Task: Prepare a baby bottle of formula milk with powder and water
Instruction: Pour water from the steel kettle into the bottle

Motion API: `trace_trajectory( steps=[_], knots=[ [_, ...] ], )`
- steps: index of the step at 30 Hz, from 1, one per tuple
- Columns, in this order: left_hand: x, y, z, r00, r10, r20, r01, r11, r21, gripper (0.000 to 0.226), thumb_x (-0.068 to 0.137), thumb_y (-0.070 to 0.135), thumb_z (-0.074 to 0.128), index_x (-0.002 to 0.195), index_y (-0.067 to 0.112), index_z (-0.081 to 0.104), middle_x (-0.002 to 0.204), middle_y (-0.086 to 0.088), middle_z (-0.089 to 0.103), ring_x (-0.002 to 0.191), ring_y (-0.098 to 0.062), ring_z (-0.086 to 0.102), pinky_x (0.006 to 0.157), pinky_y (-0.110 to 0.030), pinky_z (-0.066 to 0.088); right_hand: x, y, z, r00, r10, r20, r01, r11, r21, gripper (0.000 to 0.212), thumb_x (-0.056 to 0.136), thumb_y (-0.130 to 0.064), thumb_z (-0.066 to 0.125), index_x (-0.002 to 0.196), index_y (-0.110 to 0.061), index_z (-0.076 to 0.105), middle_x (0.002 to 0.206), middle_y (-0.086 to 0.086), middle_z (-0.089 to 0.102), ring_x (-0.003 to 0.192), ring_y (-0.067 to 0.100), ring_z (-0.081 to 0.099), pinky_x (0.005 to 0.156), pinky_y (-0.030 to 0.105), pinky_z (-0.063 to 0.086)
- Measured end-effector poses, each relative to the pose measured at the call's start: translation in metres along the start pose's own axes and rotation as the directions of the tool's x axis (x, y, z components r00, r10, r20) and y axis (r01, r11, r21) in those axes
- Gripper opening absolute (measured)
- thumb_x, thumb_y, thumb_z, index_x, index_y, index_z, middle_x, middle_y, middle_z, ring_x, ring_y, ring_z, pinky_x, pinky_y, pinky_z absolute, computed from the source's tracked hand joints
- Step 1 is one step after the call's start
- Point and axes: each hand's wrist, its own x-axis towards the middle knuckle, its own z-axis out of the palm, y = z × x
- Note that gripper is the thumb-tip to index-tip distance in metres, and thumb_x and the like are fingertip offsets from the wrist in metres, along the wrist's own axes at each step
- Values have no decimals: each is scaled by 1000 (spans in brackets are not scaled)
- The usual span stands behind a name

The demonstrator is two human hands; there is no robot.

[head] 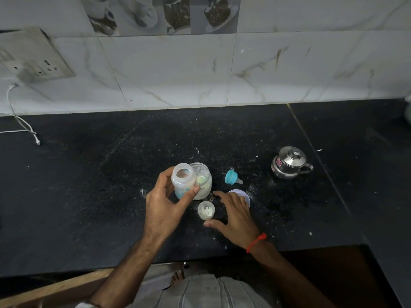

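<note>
My left hand grips an uncapped clear baby bottle with a milky fill, held just above the counter. Right behind it stands an open jar of pale formula powder with a scoop inside. A small translucent cap with powder traces sits upright between my hands. My right hand hovers with spread fingers beside that cap and over a white round lid. The blue collar with its teat lies on its side further back.
A small lidded steel pot stands at the right. The black stone counter is dusted with spilled powder around the jar. A white cable trails from the wall socket at the left. The counter's front edge runs just below my wrists.
</note>
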Motion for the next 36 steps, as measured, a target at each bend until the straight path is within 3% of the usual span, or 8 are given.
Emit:
trace_trajectory(
  steps=[4,8,12,16,23,27,30,36],
  knots=[
    [4,9,19,997,53,49,-56,997,60,58,77,33,87,129,22,62,120,15,73,111,-3,70,94,-21,56,-5,25,-35,949,6,-316,46,987,156,59,90,-66,59,137,-31,54,115,-27,46,109,2,44,98,25,41],
    [5,21,42,986,72,150,-79,996,44,56,74,48,82,125,38,60,116,23,72,111,1,68,90,-12,52,-2,60,-81,705,250,-664,26,926,377,29,96,-43,62,121,-28,60,99,3,57,86,20,56,77,36,51],
    [-1,24,64,972,83,222,-94,995,39,53,74,48,82,122,43,58,118,27,70,110,-2,69,88,-11,51,1,105,-121,502,562,-658,-105,795,598,35,96,-46,63,125,-31,53,108,13,53,91,22,56,87,47,53],
    [-1,28,98,945,85,316,-97,995,23,57,77,39,86,128,30,62,117,20,72,111,-7,70,91,-21,56,6,151,-149,624,647,-438,-316,721,616,51,92,-61,60,134,-31,53,127,11,52,115,26,55,102,44,49],
    [9,22,140,945,47,323,-77,994,80,60,78,49,84,131,35,59,119,21,71,113,-5,68,97,-33,57,20,175,-142,741,614,-271,-310,671,674,44,81,-77,52,93,-34,56,103,4,69,106,27,67,97,58,55],
    [16,20,155,956,22,294,-55,993,104,57,78,50,84,128,47,57,120,27,70,114,-3,67,95,-31,57,22,174,-142,762,575,-297,-235,674,700,27,100,-47,60,88,-23,54,93,2,66,94,17,63,100,58,54],
    [20,18,163,958,5,285,-39,993,113,56,78,47,86,126,49,56,119,27,70,111,-2,68,92,-31,59,21,164,-147,763,588,-267,-141,556,819,19,105,-26,57,88,-18,54,98,5,65,103,19,63,104,56,52],
    [25,17,175,959,-8,282,-29,991,129,55,78,43,87,120,57,53,116,33,68,108,4,66,85,-14,53,17,160,-161,775,570,-272,-5,436,900,8,102,-24,58,97,-19,60,106,-4,70,105,15,66,88,52,58]
  ],
)
